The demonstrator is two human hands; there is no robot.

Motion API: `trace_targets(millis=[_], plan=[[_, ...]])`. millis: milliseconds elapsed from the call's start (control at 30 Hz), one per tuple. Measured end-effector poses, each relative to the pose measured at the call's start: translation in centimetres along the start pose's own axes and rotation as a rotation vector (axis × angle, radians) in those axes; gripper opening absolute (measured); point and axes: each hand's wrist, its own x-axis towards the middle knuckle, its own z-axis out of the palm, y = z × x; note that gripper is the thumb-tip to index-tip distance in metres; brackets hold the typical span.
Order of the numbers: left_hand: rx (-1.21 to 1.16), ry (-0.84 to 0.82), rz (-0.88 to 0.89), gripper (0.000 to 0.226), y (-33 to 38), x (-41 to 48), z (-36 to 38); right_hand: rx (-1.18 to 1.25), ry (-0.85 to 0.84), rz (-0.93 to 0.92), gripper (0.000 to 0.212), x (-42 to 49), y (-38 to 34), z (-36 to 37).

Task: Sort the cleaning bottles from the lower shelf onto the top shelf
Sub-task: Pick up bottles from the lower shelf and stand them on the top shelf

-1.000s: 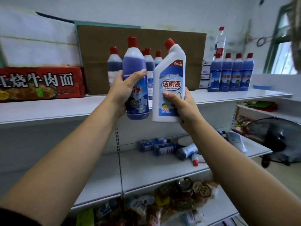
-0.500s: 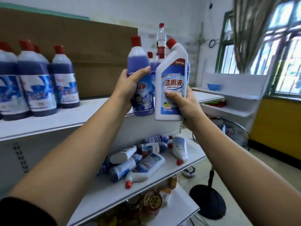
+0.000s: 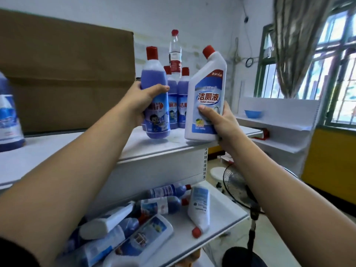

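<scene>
My left hand [image 3: 141, 101] grips a purple-blue cleaning bottle [image 3: 155, 79] with a red cap, its base just above or on the top shelf [image 3: 81, 143]. My right hand [image 3: 219, 122] holds a white toilet-cleaner bottle [image 3: 207, 81] with a red cap at the shelf's front right edge, tilted slightly. Behind them stand matching purple bottles [image 3: 182, 93] in a small group. On the lower shelf [image 3: 221, 220], several blue and white bottles [image 3: 199, 209] lie on their sides.
A tall clear bottle [image 3: 175, 53] stands behind the group, brown cardboard [image 3: 67, 74] leans on the wall, and another blue bottle [image 3: 8, 112] is at far left. A floor fan [image 3: 240, 189] and white side shelving with a blue bowl [image 3: 253, 113] lie to the right.
The view has swung right along the shelf. Both hands carried their bottles to the right end and lowered them toward the top shelf, beside the purple group.
</scene>
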Motion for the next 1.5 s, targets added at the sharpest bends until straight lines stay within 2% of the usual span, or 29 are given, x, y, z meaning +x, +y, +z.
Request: trace_targets(millis=[67,167,200,333,500,700,833,967,1067,1133,1200,1267,1333,1400,1500], plan=[[0.006,0.035,0.0,0.064,-0.7,1.0,0.1,-0.004,-0.044,-0.006,0.059,1.5,0.6,-0.3],[0.083,0.05,-0.005,0.036,-1.4,1.7,0.4,0.011,-0.108,-0.001,0.054,3.2,1.4,-0.6],[0.097,0.054,-0.012,0.033,-1.5,1.9,0.4,0.011,-0.136,0.011,0.056,3.8,1.5,-0.6],[0.085,0.134,-0.045,0.073,-1.7,2.6,0.7,-0.024,-0.269,0.063,0.071,5.5,1.9,-0.6],[0.182,0.252,-0.038,0.071,-2.0,3.2,1.4,0.037,-0.363,0.131,0.083,7.0,2.3,-1.1],[0.244,0.349,0.018,0.092,-2.8,3.7,1.3,0.079,-0.392,0.148,0.079,7.3,2.9,-1.4],[0.345,0.415,0.109,0.078,-3.8,4.2,1.2,0.072,-0.37,0.14,0.074,7.1,3.2,-1.3],[0.418,0.417,0.138,0.078,-4.1,4.3,1.2,0.032,-0.352,0.132,0.065,6.9,3.3,-1.1],[0.476,0.346,-0.008,0.103,-4.6,3.4,1.2,0.015,-0.337,0.137,0.061,6.8,3.2,-1.2],[0.659,0.236,-0.175,0.115,-4.8,2.2,0.9,0.02,-0.343,0.138,0.062,6.7,3.1,-1.2],[0.991,0.105,-0.332,0.098,-4.7,0.5,-0.2,0.022,-0.345,0.139,0.062,6.6,2.8,-1.2],[1.231,-0.002,-0.404,0.085,-4.2,-1.7,-1.5,0.014,-0.342,0.141,0.06,6.3,2.4,-1.0],[1.314,-0.048,-0.396,0.07,-4.2,-3.7,-3.1,0.014,-0.35,0.155,0.059,6.2,2.2,-0.9],[1.346,-0.022,-0.36,0.057,-3.8,-5.5,-4.5,0.017,-0.357,0.177,0.058,6.0,2.0,-0.8],[1.372,0.033,-0.37,0.053,-2.7,-8.1,-6.3,0.056,-0.371,0.186,0.06,5.5,1.7,0.3]])
